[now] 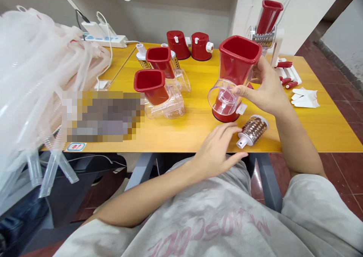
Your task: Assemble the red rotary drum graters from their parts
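Okay, from my remote feed I've got a yellow wood-grain table (312, 128) over a red tile floor (348, 170), with a big heap of clear plastic tubing (36, 79) bulging in from the left and a pixelated patch covering the tabletop beside it. A white power strip (104, 41) sits at the back left. Across the table are red-and-clear rotary grater parts: an assembled grater (263, 30) on a white stand at back right, two red base cups (178, 45) at the back, and two red hoppers (151, 87) in clear housings lying tilted mid-table. Some small white paper pieces (304, 98) lie at far right. The main piece, right of centre, is a red square hopper (239, 56) with a clear housing (222, 98) over a round red base (227, 115) on the tabletop. My read on the right hand (263, 87) is clenched, its fingers wrapped around the clear housing just under the hopper. The left hand (215, 147) lies open near the table's front edge, its fingers (232, 130) released and spread, just beside a perforated steel grater drum (253, 131) with a white end cap.
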Demonstrator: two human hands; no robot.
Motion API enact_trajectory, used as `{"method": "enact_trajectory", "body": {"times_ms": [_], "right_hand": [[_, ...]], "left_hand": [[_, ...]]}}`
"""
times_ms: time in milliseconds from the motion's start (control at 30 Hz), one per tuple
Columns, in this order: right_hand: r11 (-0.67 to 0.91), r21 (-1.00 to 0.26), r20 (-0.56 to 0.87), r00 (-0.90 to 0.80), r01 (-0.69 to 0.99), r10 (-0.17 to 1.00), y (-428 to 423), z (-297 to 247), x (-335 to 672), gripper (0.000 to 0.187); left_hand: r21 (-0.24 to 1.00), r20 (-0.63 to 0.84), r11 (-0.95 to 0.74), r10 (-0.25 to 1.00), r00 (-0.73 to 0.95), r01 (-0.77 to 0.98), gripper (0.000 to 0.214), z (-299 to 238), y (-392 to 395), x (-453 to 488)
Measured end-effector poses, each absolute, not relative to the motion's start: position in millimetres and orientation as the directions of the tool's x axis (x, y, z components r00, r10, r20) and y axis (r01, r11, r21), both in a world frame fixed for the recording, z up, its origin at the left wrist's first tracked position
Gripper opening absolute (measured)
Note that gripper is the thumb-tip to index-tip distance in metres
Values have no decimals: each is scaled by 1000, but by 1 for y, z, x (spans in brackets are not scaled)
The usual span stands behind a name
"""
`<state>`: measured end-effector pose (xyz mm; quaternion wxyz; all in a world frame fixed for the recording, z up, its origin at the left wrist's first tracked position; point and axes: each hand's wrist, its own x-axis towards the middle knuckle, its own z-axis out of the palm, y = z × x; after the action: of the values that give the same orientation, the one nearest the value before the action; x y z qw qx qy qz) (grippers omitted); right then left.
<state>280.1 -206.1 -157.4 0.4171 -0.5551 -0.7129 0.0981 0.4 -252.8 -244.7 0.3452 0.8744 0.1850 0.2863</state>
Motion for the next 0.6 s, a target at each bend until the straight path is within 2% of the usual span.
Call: {"method": "enact_trajectory", "body": {"times_ms": [67,200,267,367,433,500,600], "right_hand": [[357,-598,493,-22,718,870,-208,-158,281,120],[363,-597,501,-21,716,865,-209,-159,282,112],[369,-587,509,-26,721,860,-210,-158,281,110],[367,-584,519,-14,724,854,-211,-157,278,112],[367,-585,521,-11,724,853,-212,-157,276,115],[370,-567,531,-17,736,847,-214,-159,274,114],[370,-521,555,-24,769,832,-216,-163,275,105]], "left_hand": [[671,391,-729,503,771,135,70,-231,-253,30],[566,181,-749,520,835,345,53,-207,-251,67],[552,142,-755,503,852,354,66,-202,-250,65],[571,151,-771,438,886,283,100,-200,-248,40],[575,115,-778,384,916,254,105,-198,-246,18],[590,77,-766,366,927,254,96,-193,-244,-3],[700,115,-670,448,887,248,75,-183,-242,-32]]}}
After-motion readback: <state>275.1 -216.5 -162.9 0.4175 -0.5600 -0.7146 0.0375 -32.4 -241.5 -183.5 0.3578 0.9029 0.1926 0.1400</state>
